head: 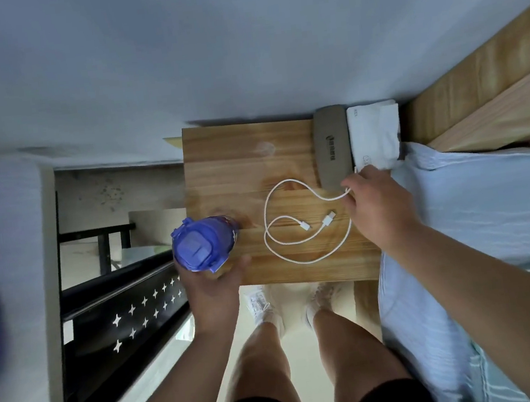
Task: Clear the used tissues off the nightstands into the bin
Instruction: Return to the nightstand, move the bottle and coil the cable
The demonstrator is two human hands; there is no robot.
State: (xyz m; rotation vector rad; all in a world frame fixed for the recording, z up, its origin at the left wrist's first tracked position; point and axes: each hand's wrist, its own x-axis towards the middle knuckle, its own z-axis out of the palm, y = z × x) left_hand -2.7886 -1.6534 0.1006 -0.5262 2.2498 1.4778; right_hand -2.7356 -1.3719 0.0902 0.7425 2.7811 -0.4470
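I look straight down on a wooden nightstand [239,157]. At its far right corner lies a white tissue pack [373,134] with a tissue sticking up. My right hand [378,211] rests at the nightstand's right edge, fingers pinched on the white charging cable [295,220] just below that pack. The cable loops over the middle of the top. My left hand [213,291] grips a purple water bottle [204,242] standing at the front left corner. No crumpled tissue shows on the top, and no bin is in view.
A grey-green case [333,146] lies beside the tissue pack. A bed with light blue bedding [478,226] and a wooden headboard [482,93] borders the right. A black metal rail with star cut-outs [128,319] runs on the left. My legs and white shoes [262,303] stand in front.
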